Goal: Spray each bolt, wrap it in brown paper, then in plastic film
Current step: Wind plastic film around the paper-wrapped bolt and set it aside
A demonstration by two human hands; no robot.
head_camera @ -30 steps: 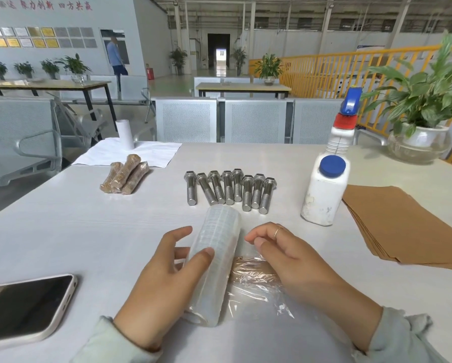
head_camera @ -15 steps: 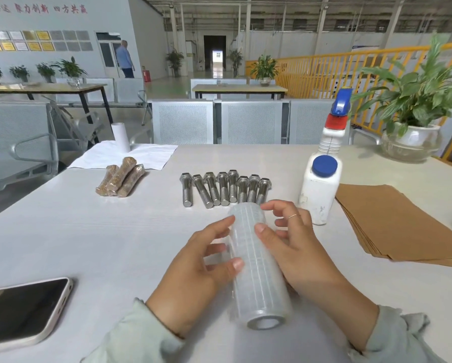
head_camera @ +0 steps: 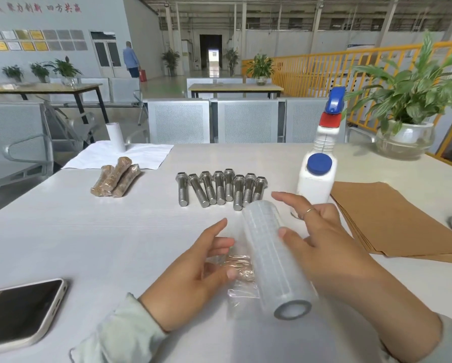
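Near the counter's [head_camera: 62, 231] front edge, the paper-wrapped bolt [head_camera: 242, 267] lies half in film beside the film roll [head_camera: 274, 258]. Left hand [head_camera: 193, 273] presses it, fingers loosely spread; right hand [head_camera: 322, 247] steadies the roll, open. Film-wrapping step; next, rolling needs tension

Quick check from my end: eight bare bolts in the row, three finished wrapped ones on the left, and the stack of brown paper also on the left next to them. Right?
Not quite. The head view shows the stack of brown paper on the right, beside the spray bottle, not on the left. The rest holds: eight bare bolts in the row and three wrapped ones on the left.
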